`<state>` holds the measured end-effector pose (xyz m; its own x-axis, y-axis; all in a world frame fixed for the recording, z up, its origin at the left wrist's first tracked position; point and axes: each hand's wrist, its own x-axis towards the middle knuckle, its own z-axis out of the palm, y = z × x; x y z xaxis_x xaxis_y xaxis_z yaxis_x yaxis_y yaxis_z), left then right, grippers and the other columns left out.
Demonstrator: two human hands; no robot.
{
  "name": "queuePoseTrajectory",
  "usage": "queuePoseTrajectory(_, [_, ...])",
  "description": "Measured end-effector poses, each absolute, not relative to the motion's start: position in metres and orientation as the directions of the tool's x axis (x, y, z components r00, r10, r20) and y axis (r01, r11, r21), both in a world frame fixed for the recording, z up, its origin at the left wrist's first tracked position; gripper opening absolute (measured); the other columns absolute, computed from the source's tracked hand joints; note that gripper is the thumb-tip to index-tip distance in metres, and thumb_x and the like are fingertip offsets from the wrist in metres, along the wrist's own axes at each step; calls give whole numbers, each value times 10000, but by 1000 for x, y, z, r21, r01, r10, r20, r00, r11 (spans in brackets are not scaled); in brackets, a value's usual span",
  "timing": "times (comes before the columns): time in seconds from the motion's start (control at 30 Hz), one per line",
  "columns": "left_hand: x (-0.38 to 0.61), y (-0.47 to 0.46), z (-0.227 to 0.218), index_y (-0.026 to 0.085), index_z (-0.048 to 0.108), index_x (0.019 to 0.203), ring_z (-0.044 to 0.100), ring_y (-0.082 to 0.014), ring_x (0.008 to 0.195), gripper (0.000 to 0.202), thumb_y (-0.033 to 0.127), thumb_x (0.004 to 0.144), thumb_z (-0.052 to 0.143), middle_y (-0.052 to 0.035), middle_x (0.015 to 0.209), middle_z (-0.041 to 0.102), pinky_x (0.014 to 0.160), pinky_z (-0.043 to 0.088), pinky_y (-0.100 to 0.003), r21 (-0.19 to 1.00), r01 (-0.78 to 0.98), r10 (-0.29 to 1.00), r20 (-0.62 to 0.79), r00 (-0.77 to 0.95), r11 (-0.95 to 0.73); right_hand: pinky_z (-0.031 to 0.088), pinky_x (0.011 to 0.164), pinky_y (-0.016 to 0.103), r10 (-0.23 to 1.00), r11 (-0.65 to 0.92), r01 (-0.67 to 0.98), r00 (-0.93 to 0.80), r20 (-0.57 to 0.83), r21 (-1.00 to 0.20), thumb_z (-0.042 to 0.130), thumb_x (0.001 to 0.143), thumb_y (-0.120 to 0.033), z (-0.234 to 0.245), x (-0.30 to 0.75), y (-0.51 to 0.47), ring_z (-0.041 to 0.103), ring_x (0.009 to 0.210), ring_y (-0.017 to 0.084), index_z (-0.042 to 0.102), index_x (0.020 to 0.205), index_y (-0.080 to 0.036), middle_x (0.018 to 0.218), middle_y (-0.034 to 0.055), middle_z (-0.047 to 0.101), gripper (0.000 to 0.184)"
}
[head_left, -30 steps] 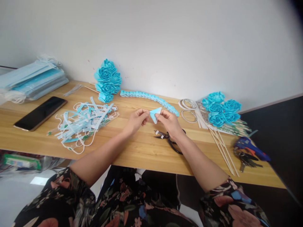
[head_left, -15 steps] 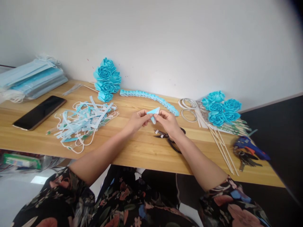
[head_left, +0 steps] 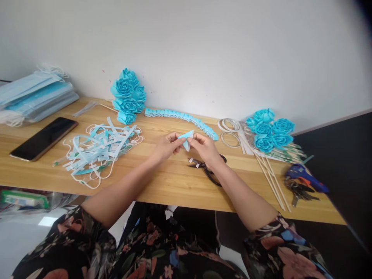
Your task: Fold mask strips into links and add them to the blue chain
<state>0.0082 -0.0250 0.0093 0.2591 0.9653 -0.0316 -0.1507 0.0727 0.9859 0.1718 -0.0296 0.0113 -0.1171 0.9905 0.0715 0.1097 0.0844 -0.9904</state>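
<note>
A small folded piece of light-blue mask fabric point(head_left: 186, 136) is pinched between my two hands above the middle of the table. My left hand point(head_left: 170, 145) grips its left side between thumb and fingers. On the other side, my right hand point(head_left: 204, 146) pinches it the same way. Black-handled scissors point(head_left: 200, 164) lie on the wood beneath my right hand and wrist, which partly hide them. Behind my hands curves a long row of folded light-blue pieces point(head_left: 174, 113).
Left: a heap of cut mask strips and ear loops point(head_left: 99, 151), a phone point(head_left: 43, 138), stacked face masks point(head_left: 37, 95) and blue fabric roses point(head_left: 128, 95). Right: tape rolls point(head_left: 231, 138), more roses point(head_left: 269, 131), wooden sticks point(head_left: 270, 180), a glue gun point(head_left: 305, 176) and keys point(head_left: 300, 193).
The folded piece has turned slightly between my fingers, and both hands keep their pinch on it. The whole view has shifted a little.
</note>
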Motion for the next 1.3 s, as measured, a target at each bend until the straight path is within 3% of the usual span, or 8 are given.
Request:
queuePoseTrajectory(0.1, [8, -25, 10, 163, 566, 677, 429, -62, 495, 308, 418, 709, 735, 47, 527, 502, 503, 327, -202, 987, -138, 957, -35, 288, 78, 464, 688, 285, 994, 83, 78, -73, 77, -994, 709, 747, -482, 11, 171, -29, 544, 677, 137, 621, 740, -206, 700, -16, 613, 290])
queuePoseTrajectory(0.23, [8, -26, 12, 159, 572, 670, 436, -63, 503, 312, 416, 687, 748, 41, 545, 514, 512, 333, -205, 989, -114, 948, -53, 315, 93, 429, 620, 265, 992, 122, 156, -5, 123, -980, 724, 746, -458, 11, 172, -29, 496, 614, 116, 617, 692, -197, 645, -26, 579, 288])
queuePoseTrajectory(0.4, [7, -26, 12, 167, 561, 653, 430, -66, 490, 302, 402, 676, 748, 45, 518, 506, 505, 325, -208, 986, -135, 958, -55, 280, 96, 491, 737, 280, 983, 173, 62, 56, 177, -983, 696, 780, -445, 17, 177, -28, 560, 697, 127, 633, 715, -206, 703, -18, 606, 256])
queuePoseTrajectory(0.53, [6, -25, 12, 169, 552, 647, 421, -64, 482, 311, 410, 681, 744, 42, 522, 515, 502, 326, -210, 977, -187, 971, -54, 232, 99, 504, 765, 307, 993, 108, 28, -38, 107, -994, 643, 814, -513, 19, 179, -27, 597, 773, 156, 682, 793, -204, 790, 18, 654, 312])
queuePoseTrajectory(0.7, [7, -27, 15, 166, 566, 653, 424, -62, 487, 303, 406, 689, 748, 46, 530, 513, 505, 331, -207, 977, -188, 974, -53, 221, 96, 475, 753, 295, 987, 80, 126, -151, 61, -989, 682, 778, -453, 16, 176, -29, 557, 728, 143, 614, 695, -199, 719, -11, 611, 275])
queuePoseTrajectory(0.9, [8, -28, 16, 162, 558, 628, 443, -65, 486, 358, 459, 732, 728, 29, 545, 532, 503, 349, -209, 987, -130, 972, -59, 229, 91, 433, 716, 289, 988, 109, 176, -132, 87, -978, 682, 744, -378, 15, 175, -29, 520, 694, 133, 587, 693, -195, 702, -23, 586, 213])
queuePoseTrajectory(1.13, [7, -23, 12, 161, 607, 777, 482, -84, 491, 438, 599, 793, 620, -2, 638, 589, 477, 352, -221, 958, -243, 973, -104, 206, 154, 435, 714, 290, 989, 129, 171, -95, 114, -977, 675, 747, -381, 16, 176, -28, 519, 691, 137, 582, 684, -200, 696, -25, 598, 213])
queuePoseTrajectory(1.3, [7, -25, 15, 163, 588, 658, 468, -82, 507, 444, 589, 739, 686, 1, 592, 563, 503, 367, -220, 979, -154, 971, -98, 219, 134, 421, 673, 284, 989, 131, 187, -96, 115, -974, 675, 740, -394, 13, 175, -27, 502, 665, 135, 553, 650, -207, 656, -30, 566, 242])
